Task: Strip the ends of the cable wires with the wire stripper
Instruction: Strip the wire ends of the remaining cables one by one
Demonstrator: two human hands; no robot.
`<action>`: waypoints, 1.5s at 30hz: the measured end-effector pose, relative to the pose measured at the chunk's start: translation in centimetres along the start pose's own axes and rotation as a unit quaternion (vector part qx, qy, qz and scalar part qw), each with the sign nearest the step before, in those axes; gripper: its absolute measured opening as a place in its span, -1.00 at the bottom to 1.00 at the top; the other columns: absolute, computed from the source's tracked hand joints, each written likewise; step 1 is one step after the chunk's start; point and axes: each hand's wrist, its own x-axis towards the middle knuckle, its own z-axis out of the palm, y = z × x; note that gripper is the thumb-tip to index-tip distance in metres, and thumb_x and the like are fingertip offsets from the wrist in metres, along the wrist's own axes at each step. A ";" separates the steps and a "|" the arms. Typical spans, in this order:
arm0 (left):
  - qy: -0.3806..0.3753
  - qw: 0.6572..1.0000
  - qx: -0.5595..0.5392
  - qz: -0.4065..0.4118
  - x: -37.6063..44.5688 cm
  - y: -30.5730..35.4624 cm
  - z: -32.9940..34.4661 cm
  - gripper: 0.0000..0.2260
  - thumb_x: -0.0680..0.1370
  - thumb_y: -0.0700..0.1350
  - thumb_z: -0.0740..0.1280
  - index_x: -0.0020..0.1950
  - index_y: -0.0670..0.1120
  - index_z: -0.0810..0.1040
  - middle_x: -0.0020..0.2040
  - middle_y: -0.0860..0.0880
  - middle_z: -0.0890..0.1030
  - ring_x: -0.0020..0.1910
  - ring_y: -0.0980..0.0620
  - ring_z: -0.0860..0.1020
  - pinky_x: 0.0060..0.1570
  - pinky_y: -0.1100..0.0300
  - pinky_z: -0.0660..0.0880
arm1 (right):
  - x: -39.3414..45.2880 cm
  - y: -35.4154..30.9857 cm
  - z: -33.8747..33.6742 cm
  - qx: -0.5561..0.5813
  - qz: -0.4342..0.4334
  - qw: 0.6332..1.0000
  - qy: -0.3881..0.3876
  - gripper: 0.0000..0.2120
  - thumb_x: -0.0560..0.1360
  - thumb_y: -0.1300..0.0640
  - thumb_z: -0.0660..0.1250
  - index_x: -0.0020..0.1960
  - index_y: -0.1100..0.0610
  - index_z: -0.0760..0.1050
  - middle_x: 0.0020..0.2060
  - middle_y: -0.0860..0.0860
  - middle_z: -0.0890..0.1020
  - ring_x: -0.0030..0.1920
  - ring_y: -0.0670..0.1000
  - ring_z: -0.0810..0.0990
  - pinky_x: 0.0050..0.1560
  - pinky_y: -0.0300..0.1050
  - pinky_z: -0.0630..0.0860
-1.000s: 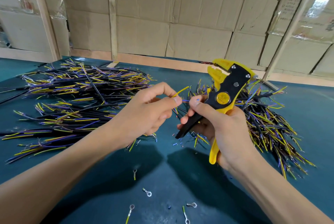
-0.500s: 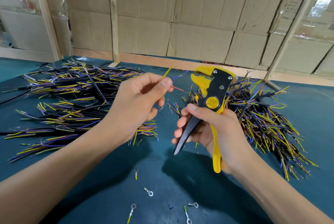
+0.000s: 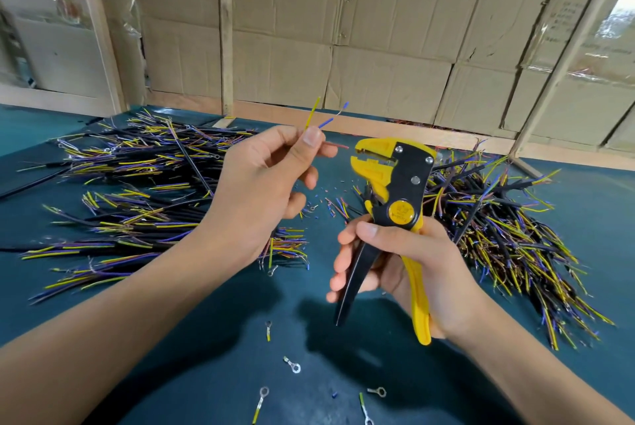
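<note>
Wires (image 3: 318, 122) fanned above left hand (image 3: 261, 184), pinched at thumb; brown end now level with wire stripper (image 3: 391, 180), lifted from half a second ago. Right hand (image 3: 405, 270) grasps the handles, jaws parted. Judgement: insertion imminent. Cable piles (image 3: 137, 191) flank both sides.

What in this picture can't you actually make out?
- Cable inside the left hand: fingers hide it; only three wire tips stick out.
- Stripper handles: partly covered by the right hand.
- Print on the stripper's yellow dial: too small.
- Left cable pile: motion blur smears single wires.
- Right pile: the stripper and hand hide its near side.
</note>
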 end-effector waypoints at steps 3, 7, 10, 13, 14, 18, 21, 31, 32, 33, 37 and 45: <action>0.001 1.000 0.016 0.001 -0.2 -0.3 0.1 -0.83 0.61 -0.05 0.32 -0.02 -0.14 0.61 -0.05 -0.04 0.71 -0.37 0.10 0.46 -0.55 0.32 0.21 | 0.0 0.1 0.0 -0.002 0.003 1.000 -0.005 -0.82 0.40 0.15 0.45 -0.12 0.28 0.67 -0.27 0.32 0.63 -0.29 0.31 0.66 -0.17 0.24 0.62; -0.004 1.000 0.020 0.011 -0.3 -0.4 0.2 -0.82 0.60 -0.05 0.33 -0.01 -0.16 0.60 -0.05 -0.05 0.71 -0.39 0.10 0.47 -0.56 0.34 0.21 | 0.0 0.0 0.0 0.005 -0.008 1.000 -0.002 -0.76 0.36 0.12 0.45 -0.12 0.31 0.66 -0.29 0.33 0.61 -0.30 0.31 0.65 -0.17 0.28 0.61; -0.015 0.999 0.026 0.020 -0.3 -0.5 0.2 -0.82 0.61 -0.05 0.32 0.00 -0.16 0.60 -0.04 -0.05 0.72 -0.42 0.09 0.49 -0.56 0.35 0.21 | 0.0 0.0 0.0 0.009 -0.006 1.000 0.005 -0.76 0.35 0.13 0.45 -0.12 0.32 0.66 -0.29 0.34 0.61 -0.31 0.31 0.64 -0.18 0.27 0.61; -0.017 0.999 0.035 0.023 -0.5 -0.5 0.3 -0.84 0.62 -0.04 0.33 -0.02 -0.12 0.59 -0.05 -0.05 0.72 -0.44 0.08 0.52 -0.56 0.34 0.22 | 0.0 0.1 0.0 0.003 -0.003 1.000 0.010 -0.84 0.41 0.20 0.41 -0.13 0.32 0.66 -0.30 0.34 0.60 -0.31 0.31 0.64 -0.18 0.26 0.61; -0.016 0.999 0.039 0.025 -0.5 -0.4 0.3 -0.84 0.62 -0.04 0.33 -0.03 -0.12 0.59 -0.06 -0.04 0.72 -0.45 0.08 0.52 -0.56 0.35 0.23 | 0.0 0.1 0.0 0.001 -0.002 1.000 0.011 -0.84 0.43 0.21 0.38 -0.14 0.32 0.66 -0.30 0.34 0.60 -0.31 0.31 0.64 -0.18 0.27 0.61; -0.011 0.997 0.069 0.043 -0.5 -0.4 0.4 -0.85 0.63 -0.07 0.32 -0.04 -0.12 0.59 -0.10 -0.01 0.72 -0.44 0.08 0.52 -0.55 0.35 0.24 | 0.0 0.1 0.0 -0.007 -0.005 1.000 0.006 -0.86 0.38 0.21 0.43 -0.18 0.31 0.64 -0.33 0.32 0.58 -0.33 0.32 0.64 -0.18 0.27 0.61; -0.013 0.995 0.082 0.057 -0.7 -0.5 0.6 -0.85 0.62 -0.08 0.33 -0.06 -0.14 0.59 -0.14 0.00 0.70 -0.42 0.08 0.52 -0.52 0.38 0.26 | -0.1 0.0 -0.1 -0.013 -0.015 1.000 -0.001 -0.83 0.33 0.19 0.43 -0.23 0.32 0.60 -0.39 0.32 0.55 -0.38 0.32 0.61 -0.23 0.27 0.60; -0.016 0.994 0.087 0.069 -1.0 -0.6 1.0 -0.84 0.61 -0.05 0.35 -0.12 -0.08 0.62 -0.29 0.04 0.62 -0.43 0.05 0.40 -0.52 0.32 0.25 | -0.3 -0.3 0.1 -0.010 -0.019 0.999 0.046 -0.81 0.16 0.13 0.36 -0.44 0.23 0.42 -0.58 0.18 0.39 -0.62 0.13 0.40 -0.50 -0.07 0.47; -0.012 0.993 0.092 0.070 -1.0 -0.7 1.0 -0.84 0.60 -0.05 0.36 -0.11 -0.10 0.62 -0.32 0.08 0.61 -0.46 0.11 0.38 -0.51 0.35 0.26 | -0.3 -0.3 0.1 -0.014 -0.025 0.998 0.051 -0.80 0.15 0.12 0.37 -0.45 0.22 0.40 -0.58 0.17 0.38 -0.62 0.12 0.39 -0.51 -0.09 0.46; -0.006 0.992 0.101 0.073 -1.0 -0.7 1.0 -0.83 0.60 -0.06 0.36 -0.11 -0.12 0.61 -0.34 0.10 0.60 -0.49 0.15 0.35 -0.50 0.38 0.27 | -0.2 -0.4 0.1 -0.014 -0.030 0.998 0.047 -0.82 0.16 0.14 0.38 -0.44 0.22 0.42 -0.57 0.18 0.40 -0.61 0.13 0.41 -0.51 -0.06 0.47; 0.027 0.978 0.170 0.115 -0.5 -0.4 0.4 -0.87 0.61 -0.07 0.37 -0.11 -0.07 0.61 -0.30 0.11 0.63 -0.44 0.18 0.43 -0.39 0.37 0.35 | -0.2 -0.6 0.0 0.018 -0.009 1.000 0.002 -0.85 0.38 0.20 0.33 -0.23 0.31 0.57 -0.36 0.30 0.54 -0.37 0.28 0.59 -0.25 0.22 0.59; 0.008 0.918 0.328 0.222 -0.2 0.2 -1.0 -0.96 0.58 -0.13 0.40 -0.07 -0.07 0.61 -0.19 0.06 0.59 -0.28 0.04 0.50 -0.22 0.20 0.41 | -0.4 -0.7 0.5 0.022 0.029 0.999 -0.026 -0.81 0.42 0.18 0.30 -0.17 0.30 0.61 -0.32 0.31 0.57 -0.33 0.30 0.62 -0.22 0.24 0.60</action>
